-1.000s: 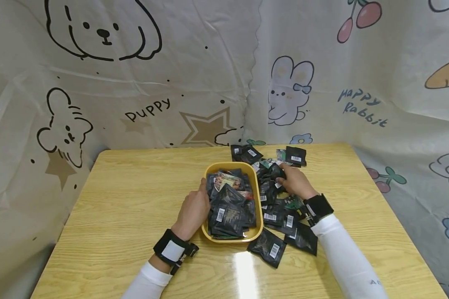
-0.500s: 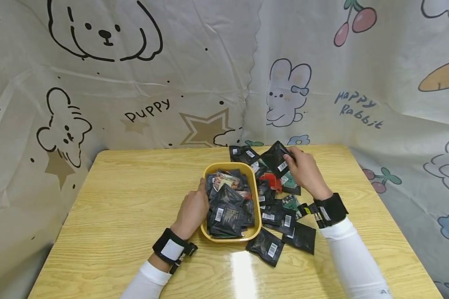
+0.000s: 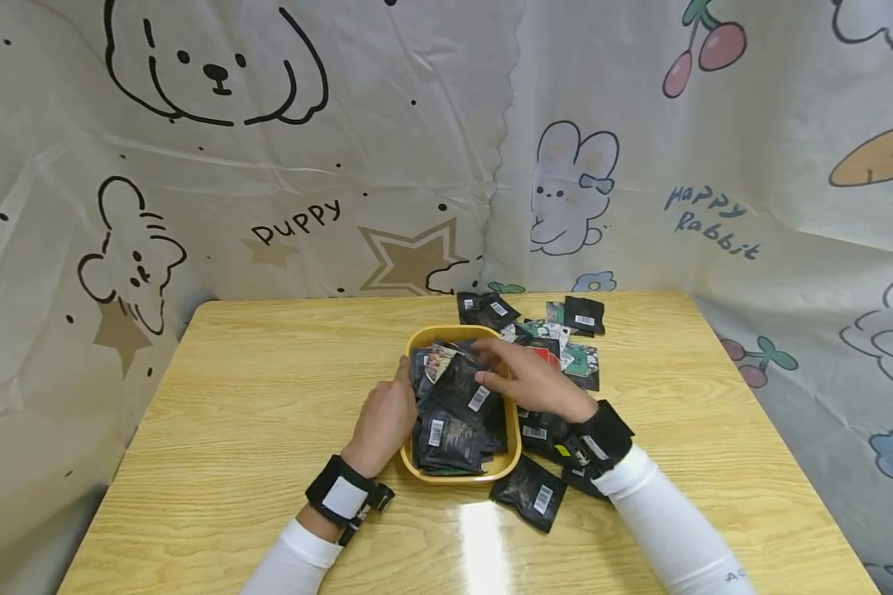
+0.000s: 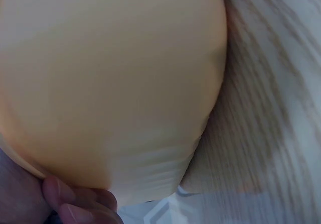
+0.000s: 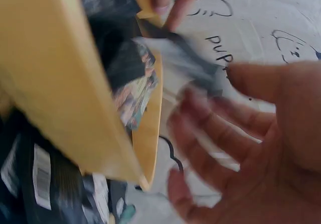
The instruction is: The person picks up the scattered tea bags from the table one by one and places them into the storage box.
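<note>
A pale cloth (image 3: 417, 99) printed with cartoon animals hangs behind a light wooden table (image 3: 268, 355). On it stands a yellow bin (image 3: 461, 478) with flat black packets (image 3: 446, 446) inside. Loose packets (image 3: 528, 493) lie scattered along the bin's right side. The person's left hand (image 3: 383, 421) holds the bin's left wall. The right hand (image 3: 532, 378) reaches over the right rim, fingers spread and loose, beside a single packet (image 3: 457, 384) over the others; blur hides whether they touch. That packet bears a white barcode label (image 3: 479, 398)
</note>
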`<state>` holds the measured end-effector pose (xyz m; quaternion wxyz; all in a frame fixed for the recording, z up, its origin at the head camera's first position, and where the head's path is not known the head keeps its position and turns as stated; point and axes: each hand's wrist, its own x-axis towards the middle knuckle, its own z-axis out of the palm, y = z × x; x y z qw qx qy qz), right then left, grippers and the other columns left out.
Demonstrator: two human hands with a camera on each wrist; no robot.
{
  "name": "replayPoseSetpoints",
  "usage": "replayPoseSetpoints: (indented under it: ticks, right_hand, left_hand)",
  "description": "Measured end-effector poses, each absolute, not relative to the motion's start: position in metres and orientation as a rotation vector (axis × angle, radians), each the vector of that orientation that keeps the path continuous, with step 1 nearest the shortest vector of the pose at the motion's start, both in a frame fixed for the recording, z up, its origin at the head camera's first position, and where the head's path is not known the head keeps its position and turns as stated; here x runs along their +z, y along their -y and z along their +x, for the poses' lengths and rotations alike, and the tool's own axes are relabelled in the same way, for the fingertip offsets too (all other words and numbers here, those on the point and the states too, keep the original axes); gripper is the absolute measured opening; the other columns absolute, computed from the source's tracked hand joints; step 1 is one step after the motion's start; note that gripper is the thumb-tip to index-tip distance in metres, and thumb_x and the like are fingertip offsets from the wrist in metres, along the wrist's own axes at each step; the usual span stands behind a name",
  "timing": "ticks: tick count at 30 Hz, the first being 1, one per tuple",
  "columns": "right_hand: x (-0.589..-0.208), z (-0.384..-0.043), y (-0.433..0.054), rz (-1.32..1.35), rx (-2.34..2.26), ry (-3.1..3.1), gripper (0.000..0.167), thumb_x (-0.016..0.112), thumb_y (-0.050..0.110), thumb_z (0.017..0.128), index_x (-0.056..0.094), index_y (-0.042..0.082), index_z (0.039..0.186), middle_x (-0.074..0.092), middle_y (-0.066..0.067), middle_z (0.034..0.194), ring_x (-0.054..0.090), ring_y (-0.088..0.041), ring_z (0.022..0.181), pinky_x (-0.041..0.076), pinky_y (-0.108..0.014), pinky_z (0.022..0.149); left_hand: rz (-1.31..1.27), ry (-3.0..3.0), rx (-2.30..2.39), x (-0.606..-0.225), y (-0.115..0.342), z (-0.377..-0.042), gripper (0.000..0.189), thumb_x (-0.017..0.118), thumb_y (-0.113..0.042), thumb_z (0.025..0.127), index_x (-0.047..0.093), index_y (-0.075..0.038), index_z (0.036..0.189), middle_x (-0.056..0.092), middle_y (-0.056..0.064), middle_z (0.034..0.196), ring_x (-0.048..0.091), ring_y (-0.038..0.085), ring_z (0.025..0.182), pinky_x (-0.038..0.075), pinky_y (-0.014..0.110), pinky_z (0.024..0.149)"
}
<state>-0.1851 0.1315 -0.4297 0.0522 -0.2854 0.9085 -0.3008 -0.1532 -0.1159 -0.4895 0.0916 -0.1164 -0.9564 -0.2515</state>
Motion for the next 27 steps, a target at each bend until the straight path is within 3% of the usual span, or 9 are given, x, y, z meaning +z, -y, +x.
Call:
replayPoseSetpoints:
  ticks: [2, 4, 7, 11, 17, 19, 23, 27]
  right_hand:
    - [-0.429, -0.185, -0.134, -0.876, -0.851, -2.808, 0.060, 0.064, 0.035, 0.094, 0.043, 0.012, 0.146, 0.046, -0.010, 0.143, 0.046, -0.030, 0.129, 0.039, -0.050, 0.100]
    - [-0.427, -0.186, -0.140, -0.853, -0.786, -2.866, 0.074, 0.069, 0.039, 0.090, 0.035, 0.015, 0.151, 0.029, -0.011, 0.155, 0.030, -0.036, 0.140, 0.027, -0.058, 0.107]
    - [-0.425, -0.189, -0.153, -0.772, -0.748, -2.897, 0.089, 0.075, 0.041, 0.084, 0.026, 0.019, 0.155, 0.012, -0.012, 0.161, 0.015, -0.040, 0.144, 0.017, -0.065, 0.107]
    - [-0.428, -0.193, -0.180, -0.621, -0.747, -2.918, 0.101, 0.082, 0.039, 0.077, 0.021, 0.019, 0.156, 0.006, -0.014, 0.161, 0.008, -0.043, 0.145, 0.016, -0.069, 0.105]
    - [-0.443, -0.202, -0.221, -0.457, -0.597, -2.992, 0.112, 0.086, 0.037, 0.073, 0.015, 0.014, 0.157, 0.005, -0.021, 0.160, 0.005, -0.047, 0.144, 0.010, -0.073, 0.103]
    - [-0.451, -0.205, -0.231, -0.437, -0.533, -2.989, 0.113, 0.086, 0.036, 0.072, 0.016, 0.011, 0.157, 0.009, -0.024, 0.159, 0.010, -0.048, 0.143, 0.014, -0.072, 0.103]
    - [-0.469, -0.211, -0.243, -0.444, -0.493, -2.906, 0.107, 0.085, 0.035, 0.074, 0.021, 0.006, 0.155, 0.018, -0.027, 0.155, 0.019, -0.050, 0.140, 0.024, -0.066, 0.104]
    - [-0.485, -0.215, -0.250, -0.458, -0.510, -2.844, 0.095, 0.081, 0.034, 0.080, 0.028, 0.004, 0.153, 0.028, -0.026, 0.153, 0.027, -0.047, 0.138, 0.027, -0.060, 0.106]
  left_hand:
    - [-0.349, 2.845, -0.744, -0.490, 0.116, -0.153, 0.049, 0.046, -0.005, 0.097, 0.038, 0.011, 0.143, 0.050, 0.005, 0.053, 0.046, 0.013, 0.040, 0.032, 0.028, 0.036]
    - [-0.349, 2.843, -0.736, -0.490, 0.115, -0.154, 0.049, 0.046, -0.005, 0.097, 0.038, 0.011, 0.143, 0.049, 0.005, 0.053, 0.045, 0.013, 0.041, 0.032, 0.028, 0.036]
    - [-0.347, 2.834, -0.733, -0.490, 0.115, -0.154, 0.049, 0.047, -0.005, 0.096, 0.039, 0.011, 0.142, 0.052, 0.007, 0.055, 0.047, 0.013, 0.042, 0.033, 0.029, 0.037]
    - [-0.348, 2.834, -0.736, -0.490, 0.115, -0.154, 0.049, 0.048, -0.005, 0.096, 0.039, 0.011, 0.142, 0.053, 0.007, 0.056, 0.047, 0.013, 0.042, 0.033, 0.029, 0.036]
    - [-0.333, 2.855, -0.735, -0.489, 0.115, -0.154, 0.050, 0.047, -0.005, 0.097, 0.037, 0.011, 0.143, 0.050, 0.005, 0.054, 0.045, 0.012, 0.040, 0.031, 0.027, 0.035]
    - [-0.330, 2.857, -0.744, -0.489, 0.116, -0.154, 0.050, 0.047, -0.005, 0.097, 0.037, 0.011, 0.143, 0.050, 0.005, 0.053, 0.045, 0.012, 0.040, 0.032, 0.027, 0.034]
    - [-0.328, 2.841, -0.751, -0.489, 0.115, -0.153, 0.050, 0.048, -0.004, 0.096, 0.038, 0.011, 0.142, 0.053, 0.008, 0.055, 0.049, 0.015, 0.041, 0.034, 0.030, 0.035]
    - [-0.341, 2.829, -0.725, -0.490, 0.115, -0.153, 0.050, 0.048, -0.003, 0.095, 0.039, 0.012, 0.141, 0.054, 0.011, 0.055, 0.052, 0.019, 0.043, 0.036, 0.032, 0.036]
